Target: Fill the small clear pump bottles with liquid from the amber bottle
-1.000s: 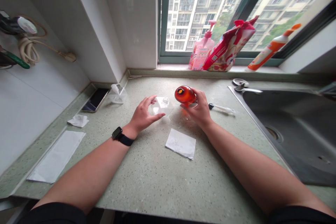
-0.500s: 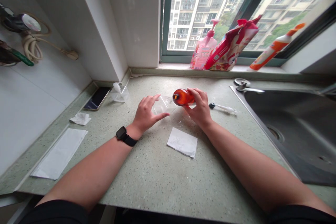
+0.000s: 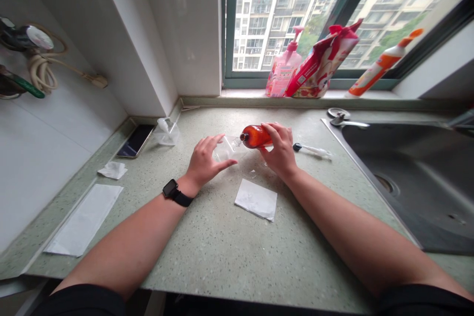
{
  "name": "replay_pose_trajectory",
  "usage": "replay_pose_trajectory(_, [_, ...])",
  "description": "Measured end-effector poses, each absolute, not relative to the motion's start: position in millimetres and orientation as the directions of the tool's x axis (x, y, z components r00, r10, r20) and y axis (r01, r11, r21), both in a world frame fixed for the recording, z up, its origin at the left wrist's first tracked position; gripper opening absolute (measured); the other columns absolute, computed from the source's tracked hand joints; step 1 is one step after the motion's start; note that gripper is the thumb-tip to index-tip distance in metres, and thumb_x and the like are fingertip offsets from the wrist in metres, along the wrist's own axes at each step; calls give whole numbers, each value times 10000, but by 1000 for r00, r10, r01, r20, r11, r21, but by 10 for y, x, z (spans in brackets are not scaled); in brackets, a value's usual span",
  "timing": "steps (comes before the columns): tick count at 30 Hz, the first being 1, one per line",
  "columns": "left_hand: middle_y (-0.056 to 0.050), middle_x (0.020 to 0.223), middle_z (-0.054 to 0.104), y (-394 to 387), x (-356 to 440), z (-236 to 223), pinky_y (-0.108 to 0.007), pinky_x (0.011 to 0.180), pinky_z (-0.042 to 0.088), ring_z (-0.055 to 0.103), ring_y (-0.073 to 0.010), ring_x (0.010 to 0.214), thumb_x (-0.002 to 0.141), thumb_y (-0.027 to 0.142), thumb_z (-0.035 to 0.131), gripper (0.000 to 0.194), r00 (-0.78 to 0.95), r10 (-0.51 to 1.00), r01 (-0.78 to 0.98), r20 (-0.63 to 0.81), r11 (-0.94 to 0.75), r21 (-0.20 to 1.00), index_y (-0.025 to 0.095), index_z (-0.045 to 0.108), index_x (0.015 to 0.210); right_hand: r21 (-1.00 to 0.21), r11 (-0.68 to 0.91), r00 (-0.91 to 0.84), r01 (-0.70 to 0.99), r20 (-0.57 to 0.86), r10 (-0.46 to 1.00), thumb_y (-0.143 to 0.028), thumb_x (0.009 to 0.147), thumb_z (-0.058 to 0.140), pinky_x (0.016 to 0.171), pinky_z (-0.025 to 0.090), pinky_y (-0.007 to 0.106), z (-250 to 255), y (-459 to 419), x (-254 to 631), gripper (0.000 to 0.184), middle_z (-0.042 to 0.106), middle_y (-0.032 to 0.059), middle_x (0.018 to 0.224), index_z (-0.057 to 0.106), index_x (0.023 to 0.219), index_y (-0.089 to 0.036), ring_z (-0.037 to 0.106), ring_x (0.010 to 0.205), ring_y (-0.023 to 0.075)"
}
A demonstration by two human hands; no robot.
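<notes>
My right hand (image 3: 280, 152) grips a small amber bottle (image 3: 255, 137), tipped on its side with its open neck pointing left. The neck reaches over a small clear plastic container (image 3: 226, 147) that my left hand (image 3: 205, 162) holds steady on the green speckled counter (image 3: 229, 242). A black watch sits on my left wrist. Just in front of both hands lies a folded white tissue (image 3: 256, 199).
A dropper with a black tip (image 3: 311, 149) lies right of my right hand. The steel sink (image 3: 411, 173) fills the right side. A phone (image 3: 136, 140), a crumpled clear bag (image 3: 166, 131) and white papers (image 3: 86, 217) lie at the left. Bottles and a red pouch (image 3: 321, 65) stand on the sill.
My right hand has tipped the amber bottle from nearly bottom-up toward me to lying sideways, its neck now over the clear container. My left hand stayed on the container.
</notes>
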State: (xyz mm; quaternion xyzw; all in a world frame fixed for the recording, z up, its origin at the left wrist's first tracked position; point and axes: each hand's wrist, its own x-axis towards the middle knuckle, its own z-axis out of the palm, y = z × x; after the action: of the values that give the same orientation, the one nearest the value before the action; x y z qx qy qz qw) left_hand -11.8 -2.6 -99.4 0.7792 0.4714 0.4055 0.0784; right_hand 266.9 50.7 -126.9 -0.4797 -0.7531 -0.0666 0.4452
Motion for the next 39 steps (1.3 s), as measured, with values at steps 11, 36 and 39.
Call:
replay_pose_trajectory(11, [-111, 1233, 753, -22, -119, -1011, -527, 1061, 591, 719, -322, 1142, 834, 867, 727, 932, 233, 811, 664, 537, -536, 522, 225, 613, 1500, -339, 531, -139, 777, 730, 669, -151, 891, 694, 1311, 252, 772, -1229, 476, 2655, 722, 650, 91, 1434, 562, 1546, -424, 531, 1477, 415])
replay_pose_trajectory(36, [-129, 1277, 777, -6, -111, -1021, -513, 988, 639, 773, -319, 1100, 789, 912, 727, 969, 248, 840, 649, 482, -514, 562, 211, 628, 1450, -295, 535, -179, 791, 726, 664, -102, 872, 653, 1321, 184, 808, -1201, 462, 2690, 809, 614, 77, 1483, 533, 1582, -469, 479, 1511, 424])
replay_pose_trajectory(39, [-132, 1279, 778, -7, -113, -1019, -507, 975, 645, 779, -318, 1093, 791, 915, 720, 972, 253, 838, 648, 483, -518, 559, 205, 627, 1448, -270, 537, -183, 799, 742, 645, -96, 877, 653, 1317, 205, 805, -1195, 453, 2685, 801, 622, 85, 1466, 533, 1581, -461, 498, 1496, 421])
